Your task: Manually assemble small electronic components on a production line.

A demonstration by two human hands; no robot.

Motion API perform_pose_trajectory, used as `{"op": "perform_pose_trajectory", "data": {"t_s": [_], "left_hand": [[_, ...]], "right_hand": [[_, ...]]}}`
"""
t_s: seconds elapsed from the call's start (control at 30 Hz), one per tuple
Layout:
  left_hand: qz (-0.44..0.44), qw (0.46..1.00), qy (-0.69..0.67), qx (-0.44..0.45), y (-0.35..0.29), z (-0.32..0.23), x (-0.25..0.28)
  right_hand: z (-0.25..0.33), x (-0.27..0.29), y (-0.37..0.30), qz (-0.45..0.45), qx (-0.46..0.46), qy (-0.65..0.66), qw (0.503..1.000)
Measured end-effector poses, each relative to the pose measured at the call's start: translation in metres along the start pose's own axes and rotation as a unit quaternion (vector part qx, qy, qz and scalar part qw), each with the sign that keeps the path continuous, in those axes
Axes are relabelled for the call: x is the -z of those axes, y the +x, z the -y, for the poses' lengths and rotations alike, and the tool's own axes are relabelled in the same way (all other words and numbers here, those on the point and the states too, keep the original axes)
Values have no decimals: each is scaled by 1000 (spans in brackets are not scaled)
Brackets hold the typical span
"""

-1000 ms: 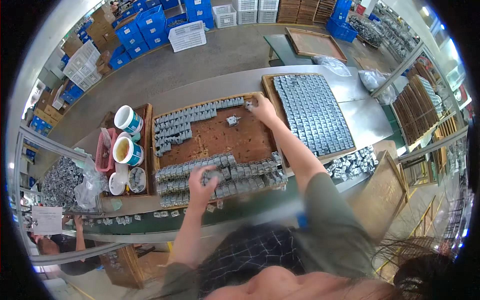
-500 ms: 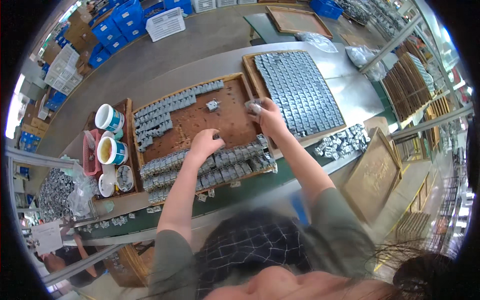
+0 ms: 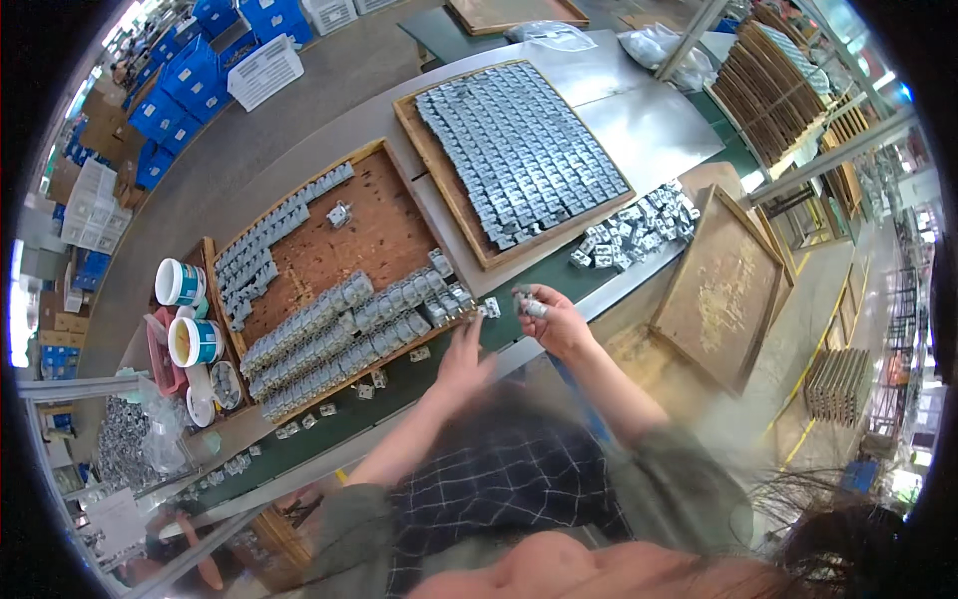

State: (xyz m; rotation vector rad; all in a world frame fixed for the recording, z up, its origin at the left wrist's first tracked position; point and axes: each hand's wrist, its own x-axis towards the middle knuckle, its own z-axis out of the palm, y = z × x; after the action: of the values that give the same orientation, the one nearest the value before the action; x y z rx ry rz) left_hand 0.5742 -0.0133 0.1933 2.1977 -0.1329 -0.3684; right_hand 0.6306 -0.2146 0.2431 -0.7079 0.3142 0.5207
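Observation:
My right hand (image 3: 559, 324) is closed around a small grey metal part (image 3: 535, 308), held over the near edge of the bench to the right of the half-filled tray. My left hand (image 3: 462, 369) is slightly blurred, its fingers stretched toward that tray's near right corner and a loose metal part (image 3: 490, 307) beside it. The wooden tray (image 3: 404, 212) holds rows of similar grey parts along its far left and near sides. A single part (image 3: 339, 215) lies apart on its brown bottom.
A second wooden tray (image 3: 417, 135) behind is packed with parts. Loose parts (image 3: 639, 235) lie heaped at the right, by a leaning wooden board (image 3: 726, 285). White buckets (image 3: 182, 284) stand at the left. Several parts (image 3: 365, 390) line the green bench strip near me.
The view has turned, so the trays appear farther left. My left hand has moved from above the tray to its near right corner. My right hand has come nearer, away from between the trays.

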Motion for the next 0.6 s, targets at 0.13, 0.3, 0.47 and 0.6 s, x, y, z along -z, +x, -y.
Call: {"op": "perform_pose_trajectory", "data": {"t_s": [0.13,0.3,0.47,0.6], "left_hand": [[-72,987,140,-28,30,15,-29],[-61,983,172,-8,37,24,-33],[-65,996,-5,-68,1,32,-18],[-10,849,-510,135,-33,-5,6]], "right_hand": [[-6,1,-18,18,-2,-60,998],[-12,16,-30,-5,-61,14,998],[-14,24,-40,0,-66,23,998],[-2,3,-47,33,-130,-28,991]]}}
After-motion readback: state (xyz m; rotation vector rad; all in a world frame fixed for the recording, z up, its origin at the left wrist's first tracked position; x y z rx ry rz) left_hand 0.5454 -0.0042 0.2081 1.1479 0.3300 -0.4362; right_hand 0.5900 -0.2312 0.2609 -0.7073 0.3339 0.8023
